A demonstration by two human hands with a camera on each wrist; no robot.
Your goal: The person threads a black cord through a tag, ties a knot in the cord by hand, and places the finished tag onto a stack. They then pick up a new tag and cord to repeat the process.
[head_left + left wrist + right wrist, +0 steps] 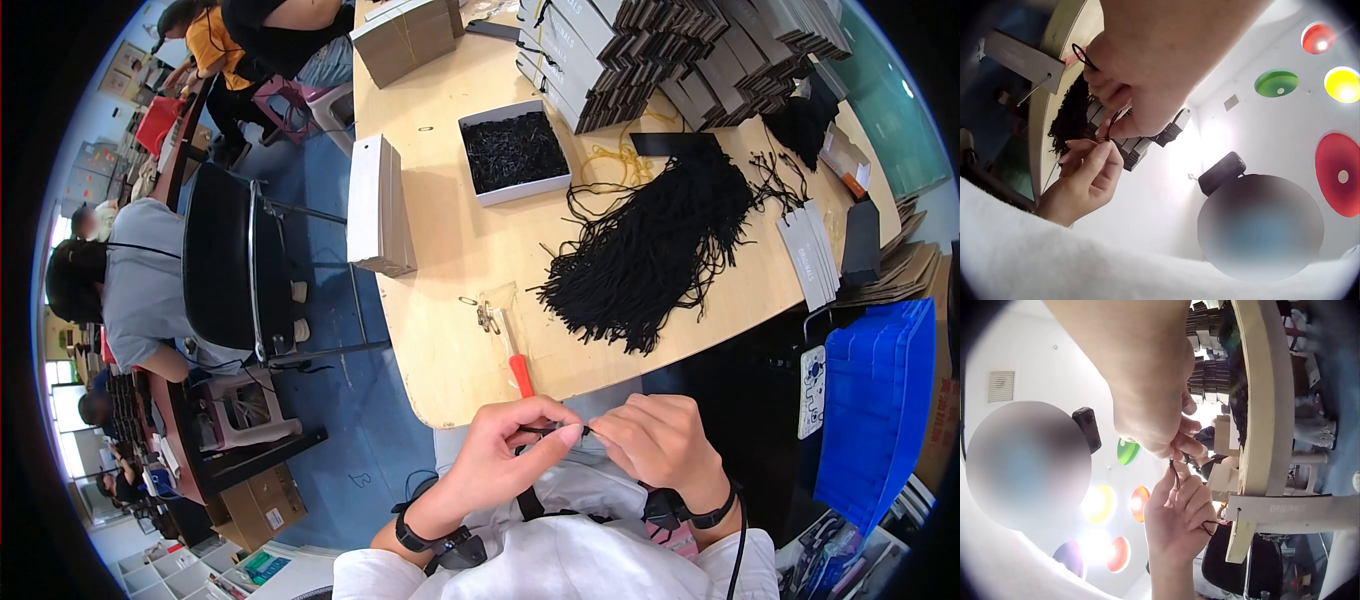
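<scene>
Both hands meet just off the table's near edge. My left hand [510, 455] pinches a thin black cord [1177, 478] between thumb and forefinger, and a loop of it sticks out by the palm. Fingertips of my right hand [665, 450] pinch the same cord close beside the left fingertips; the exact knot or crossing is too small to tell. A grey printed tag [1279, 511] with a cord through its hole shows near the left hand in the right wrist view, and as a pale strip [1019, 57] in the left wrist view.
On the table [440, 350] lie a pile of black cords [650, 240], a white box of small black pieces [515, 150], stacked tags [375, 205] and a red-handled tool [520, 375]. A blue crate [870, 400] stands at right; people sit at left.
</scene>
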